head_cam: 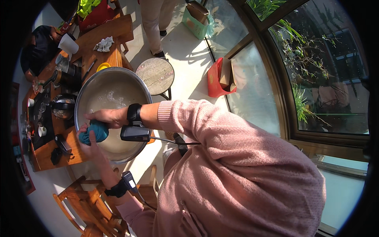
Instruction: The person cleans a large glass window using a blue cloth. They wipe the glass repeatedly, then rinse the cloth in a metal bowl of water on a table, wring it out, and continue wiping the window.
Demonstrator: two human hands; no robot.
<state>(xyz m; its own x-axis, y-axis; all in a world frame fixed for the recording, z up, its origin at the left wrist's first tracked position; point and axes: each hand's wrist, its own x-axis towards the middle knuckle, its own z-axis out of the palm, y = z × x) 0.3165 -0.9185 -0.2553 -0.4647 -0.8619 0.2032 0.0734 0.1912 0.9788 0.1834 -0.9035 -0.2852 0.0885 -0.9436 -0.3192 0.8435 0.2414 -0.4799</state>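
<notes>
A teal cloth bundle (99,131), rounded and tightly packed, is held between both hands over the near left side of a large metal basin (149,91). My right hand (106,117) covers its upper side, with fingers curled over it. From below, my left hand (91,145) cups the bundle, its thumb along the cloth. Cloudy, brownish liquid (118,86) with patches of froth lies in the basin. Each wrist wears a black strap with a small cabled device. Part of the bundle is hidden by the fingers.
The basin overlaps a wooden table (74,145) bearing a glass kettle (63,106), cups, a yellow lid (103,66) and crumpled tissue (104,44). Beyond are a round stool (155,75), a standing person (152,26) and another person (41,50) by the table. Wooden chairs (88,204) stand close by.
</notes>
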